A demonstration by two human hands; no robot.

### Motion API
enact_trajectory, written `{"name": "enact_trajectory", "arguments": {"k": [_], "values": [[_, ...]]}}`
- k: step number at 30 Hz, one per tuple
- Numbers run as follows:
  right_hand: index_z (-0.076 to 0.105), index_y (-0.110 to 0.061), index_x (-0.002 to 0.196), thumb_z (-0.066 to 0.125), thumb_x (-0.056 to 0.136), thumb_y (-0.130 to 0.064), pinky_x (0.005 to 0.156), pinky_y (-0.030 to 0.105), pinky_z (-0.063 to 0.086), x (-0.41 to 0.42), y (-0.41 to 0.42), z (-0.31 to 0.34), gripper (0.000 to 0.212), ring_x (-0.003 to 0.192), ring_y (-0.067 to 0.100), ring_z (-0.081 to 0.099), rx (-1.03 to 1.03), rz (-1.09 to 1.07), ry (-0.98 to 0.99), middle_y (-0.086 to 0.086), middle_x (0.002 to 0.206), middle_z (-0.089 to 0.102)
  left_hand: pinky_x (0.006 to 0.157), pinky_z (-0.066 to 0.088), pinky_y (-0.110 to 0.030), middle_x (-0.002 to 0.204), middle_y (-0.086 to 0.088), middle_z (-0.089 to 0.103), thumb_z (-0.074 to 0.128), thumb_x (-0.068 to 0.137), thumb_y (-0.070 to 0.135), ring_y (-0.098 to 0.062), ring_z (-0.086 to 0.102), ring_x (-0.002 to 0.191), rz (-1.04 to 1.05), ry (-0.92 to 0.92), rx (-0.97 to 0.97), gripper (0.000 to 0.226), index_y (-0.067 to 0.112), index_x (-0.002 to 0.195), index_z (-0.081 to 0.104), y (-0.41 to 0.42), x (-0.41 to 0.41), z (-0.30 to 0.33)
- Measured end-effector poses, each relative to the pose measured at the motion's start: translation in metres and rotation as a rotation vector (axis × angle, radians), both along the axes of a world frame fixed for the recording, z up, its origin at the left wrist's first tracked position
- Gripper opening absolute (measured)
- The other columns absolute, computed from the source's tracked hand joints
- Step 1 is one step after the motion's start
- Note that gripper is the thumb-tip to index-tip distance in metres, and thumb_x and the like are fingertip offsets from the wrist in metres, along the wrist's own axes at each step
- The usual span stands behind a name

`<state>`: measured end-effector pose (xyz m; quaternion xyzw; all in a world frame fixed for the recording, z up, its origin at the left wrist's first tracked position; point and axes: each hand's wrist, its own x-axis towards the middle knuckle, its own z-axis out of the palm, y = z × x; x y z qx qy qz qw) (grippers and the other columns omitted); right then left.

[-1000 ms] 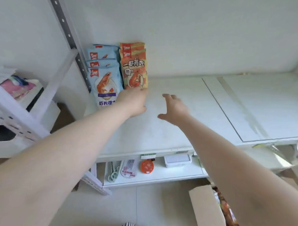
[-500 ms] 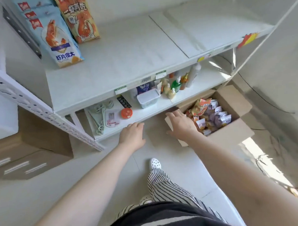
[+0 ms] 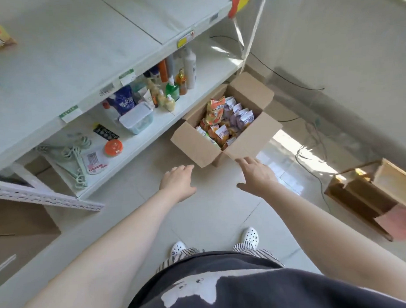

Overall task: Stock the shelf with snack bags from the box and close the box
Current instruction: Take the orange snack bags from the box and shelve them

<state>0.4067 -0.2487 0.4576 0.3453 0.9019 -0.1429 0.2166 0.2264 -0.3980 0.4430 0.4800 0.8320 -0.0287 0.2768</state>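
Tiled floor below white shelving; open cardboard box (image 3: 226,127) of snack bags (image 3: 226,123) sits far of both hands. Right hand (image 3: 258,175) nearer, just short of near flap; left hand (image 3: 178,181) further left. Both empty, fingers spread.

The box (image 3: 222,139) sits on the floor (image 3: 213,213) right of the shelf (image 3: 79,61), snack bags (image 3: 226,120) inside.

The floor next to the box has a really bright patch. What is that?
Head view: sunlight glares off the shiny floor tiles right of the box, washing them out to white; the wide lens also bends the shelf edge.
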Motion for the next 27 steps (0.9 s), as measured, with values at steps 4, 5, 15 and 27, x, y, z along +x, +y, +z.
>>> {"name": "enact_trajectory", "arguments": {"k": [4,5,15,27], "values": [[0.026,-0.021,0.150,0.069,0.086,-0.042,0.095,0.038,0.044,0.059,0.054,-0.006,0.080,0.128,0.027,0.045,-0.018,-0.068,0.004,0.005,0.144,0.042,0.101,0.039,-0.035,0.141,-0.003,0.045,0.059,0.086,0.042,-0.025,0.042,0.130,-0.023,-0.040,-0.009,0.072,0.024,0.148,0.027,0.055,0.042,-0.010],[0.026,-0.021,0.150,0.069,0.086,-0.042,0.095,0.038,0.044,0.072,0.070,-0.007,0.079,0.128,0.028,0.044,-0.022,-0.084,0.003,0.005,0.144,0.041,0.101,0.038,-0.035,0.142,-0.002,0.044,0.059,0.086,0.043,-0.025,0.041,0.130,-0.016,-0.044,-0.017,0.073,0.024,0.148,0.026,0.068,0.053,-0.014],[0.025,-0.020,0.152,0.069,0.087,-0.042,0.093,0.037,0.043,0.135,0.197,-0.018,0.081,0.127,0.029,0.046,-0.043,-0.083,0.000,0.007,0.143,0.043,0.098,0.039,-0.037,0.145,-0.002,0.041,0.060,0.087,0.040,-0.025,0.041,0.131,-0.030,-0.089,-0.001,0.073,0.024,0.149,0.025,0.209,0.148,-0.020],[0.024,-0.019,0.152,0.069,0.088,-0.042,0.085,0.034,0.044,0.058,0.344,-0.040,0.081,0.128,0.027,0.047,-0.129,-0.024,0.005,0.009,0.142,0.046,0.099,0.044,-0.045,0.143,-0.009,0.044,0.063,0.085,0.042,-0.031,0.044,0.129,0.197,-0.174,-0.118,0.071,0.020,0.145,0.031,0.328,0.051,-0.058]]}}
